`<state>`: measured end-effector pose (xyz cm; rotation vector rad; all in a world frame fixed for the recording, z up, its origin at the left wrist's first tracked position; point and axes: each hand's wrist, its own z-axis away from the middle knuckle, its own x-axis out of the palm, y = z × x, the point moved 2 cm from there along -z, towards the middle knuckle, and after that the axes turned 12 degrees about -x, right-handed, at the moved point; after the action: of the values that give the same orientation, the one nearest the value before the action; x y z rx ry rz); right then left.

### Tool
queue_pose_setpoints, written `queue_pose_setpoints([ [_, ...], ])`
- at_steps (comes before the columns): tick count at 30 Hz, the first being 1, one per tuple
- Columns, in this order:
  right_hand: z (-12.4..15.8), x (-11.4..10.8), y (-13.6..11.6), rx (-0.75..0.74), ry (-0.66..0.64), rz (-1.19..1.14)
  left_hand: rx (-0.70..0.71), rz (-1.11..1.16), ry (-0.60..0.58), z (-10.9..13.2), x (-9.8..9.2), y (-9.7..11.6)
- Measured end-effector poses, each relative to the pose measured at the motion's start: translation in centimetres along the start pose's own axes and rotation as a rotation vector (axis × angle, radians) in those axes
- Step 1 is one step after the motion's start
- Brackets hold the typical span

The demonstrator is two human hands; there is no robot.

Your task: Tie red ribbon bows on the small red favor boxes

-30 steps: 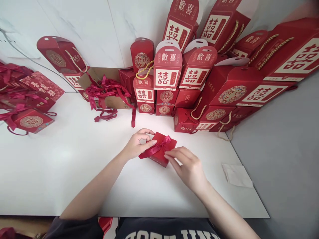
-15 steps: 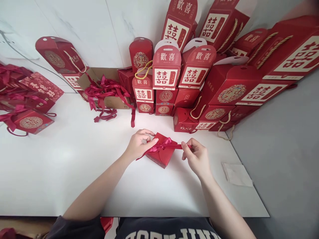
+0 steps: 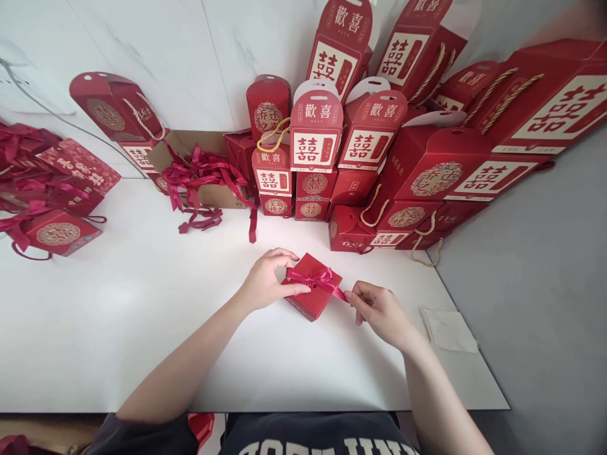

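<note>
A small red box (image 3: 308,308) lies on the white table, turned at an angle, with a shiny pink-red ribbon (image 3: 325,277) tied in a bow across its top. Around the box's left corner is my left hand (image 3: 269,278), its thumb on the top by the bow and its fingers at the back left side. To the right of the box, my right hand (image 3: 379,309) pinches the end of one ribbon tail between thumb and fingertips, and the tail runs slanting down from the bow.
Stacked red gift boxes (image 3: 315,133) with rope handles line the back and right. A cardboard box (image 3: 218,194) of ribbons stands behind my left hand. Ribboned boxes (image 3: 59,234) sit far left. A white cloth (image 3: 450,330) lies at the right edge.
My right hand has moved slightly down and right, and the ribbon tail now slants downward. The bow's loops look more spread. My left thumb has shifted right over the box top.
</note>
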<state>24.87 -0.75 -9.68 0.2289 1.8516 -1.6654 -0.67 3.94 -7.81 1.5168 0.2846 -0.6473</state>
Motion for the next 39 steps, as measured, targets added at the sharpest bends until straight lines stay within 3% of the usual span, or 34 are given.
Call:
queue_pose_setpoints([
  [2,-0.5,-1.3,-0.5,-0.036,-0.036,0.128,0.016,0.044,-0.022,0.1,0.1,0.1],
  [4,-1.4,-2.6,-1.4,-0.093,0.052,0.226,0.032,0.068,-0.03,0.1,0.1,0.2],
  [7,-3.3,-2.7,-2.8,-0.212,0.154,0.162,0.041,0.071,-0.037,0.1,0.2,0.2],
  [13,-5.6,0.5,-3.2,-0.378,0.059,-0.081,-0.01,0.057,-0.072,-0.1,0.1,-0.3],
  [16,-5.8,0.9,-2.6,-0.403,0.04,-0.19,-0.031,0.072,-0.099,-0.2,0.1,-0.6],
  [21,-6.2,1.5,-1.8,-0.47,-0.132,-0.372,0.007,0.096,-0.135,-0.5,0.1,-0.7],
  [25,-6.6,2.3,-1.1,-0.459,-0.064,-0.535,0.023,0.091,-0.162,-0.7,0.1,-0.7],
  [29,-6.9,2.9,-1.2,-0.455,0.017,-0.543,-0.015,0.097,-0.184,-0.7,0.2,-0.6],
  [39,-7.6,3.5,-1.2,-0.435,0.027,-0.649,-0.057,0.096,-0.215,-0.7,0.2,-0.3],
])
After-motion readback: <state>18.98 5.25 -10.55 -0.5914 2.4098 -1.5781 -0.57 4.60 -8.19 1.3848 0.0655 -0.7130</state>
